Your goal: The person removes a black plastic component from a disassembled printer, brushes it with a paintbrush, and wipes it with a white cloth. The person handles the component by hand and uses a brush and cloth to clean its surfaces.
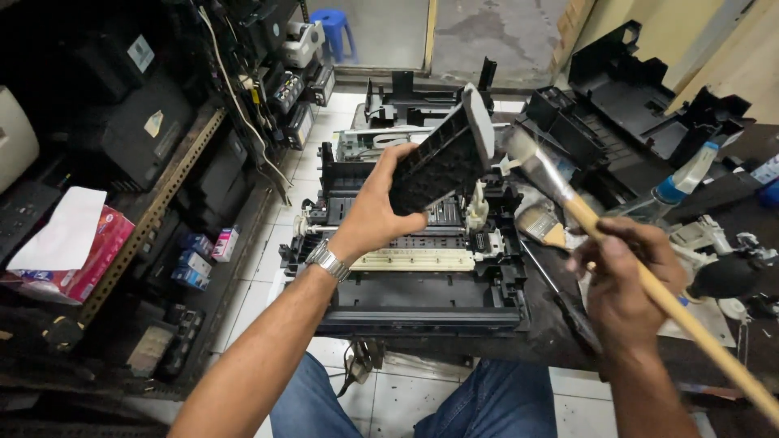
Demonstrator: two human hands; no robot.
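My left hand [373,212] holds a black plastic printer part [442,158] tilted up above an opened printer chassis [422,272]. A metal watch sits on that wrist. My right hand [625,280] grips a long wooden-handled paintbrush [600,231], whose pale bristles are blurred right beside the part's upper right end. The chassis rests on a dark surface in front of my knees, with its cream-coloured strip and inner rails exposed.
A second smaller brush [542,223] lies right of the chassis. Black printer covers [625,97] and a spray bottle [677,182] sit at the right. Metal shelving [154,203] at the left holds printers, small boxes and a tissue box [81,255]. White tile floor below.
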